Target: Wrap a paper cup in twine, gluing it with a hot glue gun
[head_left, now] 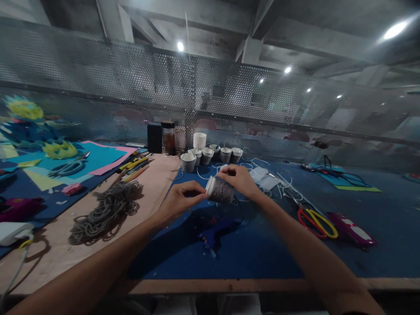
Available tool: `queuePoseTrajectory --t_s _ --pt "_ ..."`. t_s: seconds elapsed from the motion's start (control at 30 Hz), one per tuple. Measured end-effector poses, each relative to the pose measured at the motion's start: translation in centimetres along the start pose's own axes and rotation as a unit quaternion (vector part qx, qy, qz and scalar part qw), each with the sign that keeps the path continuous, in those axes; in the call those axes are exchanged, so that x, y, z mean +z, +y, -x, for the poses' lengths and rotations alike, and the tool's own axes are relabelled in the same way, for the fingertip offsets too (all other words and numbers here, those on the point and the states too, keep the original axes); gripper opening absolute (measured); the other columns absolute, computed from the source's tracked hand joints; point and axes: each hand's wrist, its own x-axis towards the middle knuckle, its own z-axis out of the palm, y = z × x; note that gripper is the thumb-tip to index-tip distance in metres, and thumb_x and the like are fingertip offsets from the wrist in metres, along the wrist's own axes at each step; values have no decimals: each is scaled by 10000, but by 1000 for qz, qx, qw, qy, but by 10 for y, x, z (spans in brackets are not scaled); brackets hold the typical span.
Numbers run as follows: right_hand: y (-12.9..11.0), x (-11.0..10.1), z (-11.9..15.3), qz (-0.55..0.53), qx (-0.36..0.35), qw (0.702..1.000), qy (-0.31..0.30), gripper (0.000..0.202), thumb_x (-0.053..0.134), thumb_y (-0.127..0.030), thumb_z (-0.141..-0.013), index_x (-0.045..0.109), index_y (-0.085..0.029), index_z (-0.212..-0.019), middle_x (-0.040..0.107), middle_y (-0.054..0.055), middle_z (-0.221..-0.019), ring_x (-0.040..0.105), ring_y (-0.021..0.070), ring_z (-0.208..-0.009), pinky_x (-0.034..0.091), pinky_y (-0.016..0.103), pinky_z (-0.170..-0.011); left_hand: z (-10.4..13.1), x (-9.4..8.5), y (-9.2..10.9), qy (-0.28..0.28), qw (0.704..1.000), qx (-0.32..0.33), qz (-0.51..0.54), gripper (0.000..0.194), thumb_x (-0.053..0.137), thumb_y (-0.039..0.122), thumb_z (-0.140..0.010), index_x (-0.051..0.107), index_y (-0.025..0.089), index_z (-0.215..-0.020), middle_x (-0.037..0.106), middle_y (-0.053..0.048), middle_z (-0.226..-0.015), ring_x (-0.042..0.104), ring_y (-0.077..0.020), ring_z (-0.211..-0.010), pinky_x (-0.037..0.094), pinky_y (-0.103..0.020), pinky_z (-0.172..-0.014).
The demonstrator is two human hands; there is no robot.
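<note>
Tilted on its side above the table, a small white paper cup (222, 190) wrapped in grey cord is held between both hands. My left hand (182, 196) pinches its white rim with thumb and fingers. On the upper edge at the other side of the rim, my right hand (240, 178) has its thumb and fingertips closed on the cup. A blue hot glue gun (215, 232) lies on the blue mat (262, 258) below them. Behind the hands stand several cord-wrapped cups (188, 162) and a stack of white paper cups (199, 141).
Left lie a grey cord bundle (105, 213), pencils (135, 165), grey scissors (69, 168) and coloured paper (101, 157). To the right are red-and-yellow-handled scissors (317, 223) and a purple object (351, 230). A lidded jar (169, 141) stands before the perforated metal screen (262, 103).
</note>
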Motion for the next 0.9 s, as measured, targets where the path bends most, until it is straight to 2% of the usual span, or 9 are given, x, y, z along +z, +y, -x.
queuePoseTrajectory --t_s 0.13,0.33,0.43,0.53,0.63,0.73,0.8,0.9 --pt "-2 -4 0 -2 15 999 -31 190 661 -349 -810 731 -172 -803 725 27 -779 650 168 -742 467 276 -701 0 0 3 7 1000 -20 15 156 722 304 -789 727 149 -770 657 -45 -787 584 -165 -750 438 -265 -671" --pt "7 -5 -4 1 10 998 -69 219 633 -372 -833 732 -177 -822 725 21 -801 646 171 -768 462 275 -715 -2 -1 -1 7 999 -27 18 162 722 319 -785 733 158 -773 672 -44 -796 590 -170 -766 447 -272 -696" --pt "9 -7 -6 37 -16 997 -66 324 524 -429 -920 735 -188 -871 727 35 -850 646 182 -812 461 290 -745 -2 -2 -4 29 999 -32 17 172 724 338 -784 731 167 -777 676 -32 -787 590 -168 -772 442 -266 -707" --pt "9 -12 -7 52 -24 995 -80 440 424 -529 -964 715 -201 -995 720 50 -983 646 198 -915 466 311 -805 -3 -3 -4 69 997 -42 17 185 720 359 -790 731 175 -804 677 -18 -795 583 -159 -771 433 -257 -705" --pt "9 -19 -5 51 0 989 -136 460 483 -590 -925 679 -206 -1085 707 60 -1075 643 219 -977 474 334 -844 -2 -5 -2 99 994 -49 19 192 716 369 -792 736 181 -820 685 -13 -802 582 -157 -768 431 -256 -702" --pt "8 -21 -2 38 21 981 -188 487 563 -608 -873 658 -202 -1124 713 60 -1050 656 230 -945 492 348 -817 -2 -5 -3 107 993 -46 16 194 720 371 -785 737 179 -810 688 -9 -781 584 -157 -755 431 -255 -695" --pt "6 -21 1 22 26 982 -186 495 600 -597 -853 647 -198 -1142 708 64 -1054 659 231 -942 499 355 -820 -3 -5 -5 104 993 -50 28 204 721 375 -784 742 176 -825 696 -13 -787 596 -163 -764 438 -257 -702" --pt "1 -18 4 18 8 991 -135 533 699 -550 -792 618 -208 -1193 670 82 -1156 639 237 -1025 492 374 -888 -4 -6 -8 95 989 -73 88 242 722 381 -786 750 172 -904 723 -35 -851 627 -181 -805 463 -273 -741"
